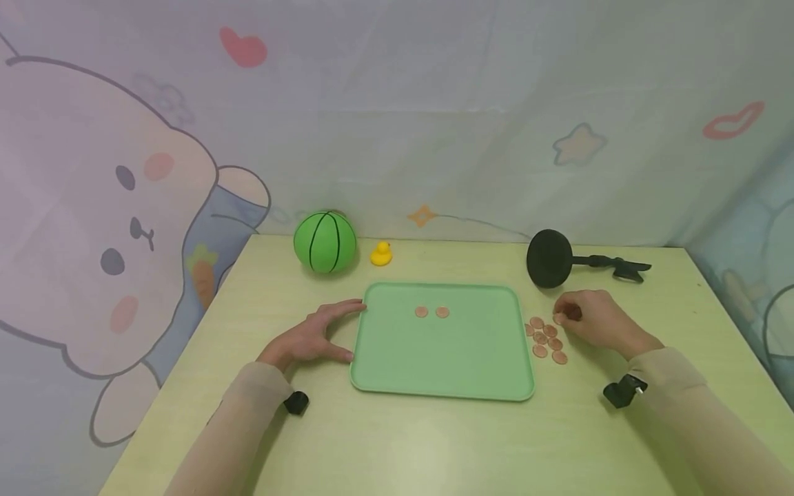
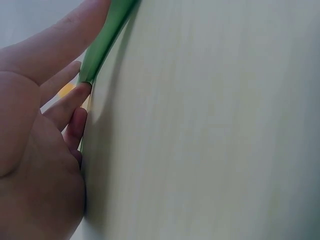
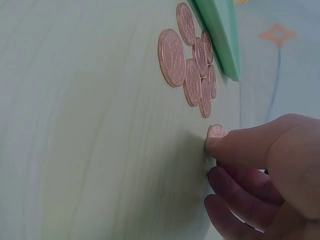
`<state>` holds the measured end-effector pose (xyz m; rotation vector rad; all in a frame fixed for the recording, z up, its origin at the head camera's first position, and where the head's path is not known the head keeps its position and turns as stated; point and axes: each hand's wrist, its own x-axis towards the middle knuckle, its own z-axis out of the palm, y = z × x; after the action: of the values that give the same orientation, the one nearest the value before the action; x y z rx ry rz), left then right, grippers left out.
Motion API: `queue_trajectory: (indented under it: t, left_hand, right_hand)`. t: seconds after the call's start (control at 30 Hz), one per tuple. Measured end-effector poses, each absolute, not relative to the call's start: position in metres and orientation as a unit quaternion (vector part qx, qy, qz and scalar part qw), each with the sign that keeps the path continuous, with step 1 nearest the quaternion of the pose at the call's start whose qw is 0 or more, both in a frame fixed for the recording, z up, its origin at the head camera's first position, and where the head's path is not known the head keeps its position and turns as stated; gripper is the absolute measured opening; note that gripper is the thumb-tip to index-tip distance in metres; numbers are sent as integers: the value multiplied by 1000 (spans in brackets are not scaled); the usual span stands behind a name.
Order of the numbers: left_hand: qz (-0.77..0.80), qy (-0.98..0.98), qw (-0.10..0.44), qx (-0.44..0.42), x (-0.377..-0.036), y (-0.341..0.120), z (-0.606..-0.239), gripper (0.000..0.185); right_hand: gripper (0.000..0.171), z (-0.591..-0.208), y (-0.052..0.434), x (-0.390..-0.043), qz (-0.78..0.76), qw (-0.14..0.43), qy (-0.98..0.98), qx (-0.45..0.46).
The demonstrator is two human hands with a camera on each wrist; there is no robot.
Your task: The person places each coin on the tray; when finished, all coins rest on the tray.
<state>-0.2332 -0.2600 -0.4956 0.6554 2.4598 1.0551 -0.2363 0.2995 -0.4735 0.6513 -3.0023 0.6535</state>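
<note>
Right hand pinching one copper coin off the tabletop, beside the green tray.

The coin sits at the fingertips, half hidden by them, just apart from the loose pile of coins right of the tray; two coins lie inside. The left hand, fingers spread flat, touches the tray's left edge; the wrist view cuts most of the tray off.
</note>
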Motion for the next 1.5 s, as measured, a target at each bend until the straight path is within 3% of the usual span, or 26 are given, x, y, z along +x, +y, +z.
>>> queue_trajectory:
  t: [1.0,1.5]
  left_hand:
    - [379,875,190,235,-233,-259,-495,99]
    - [384,874,191,231,-235,-260,-497,100]
  right_hand:
    - [23,-472,311,-229,226,-11,-949,217]
    - [20,-469,308,-226,226,5,-945,238]
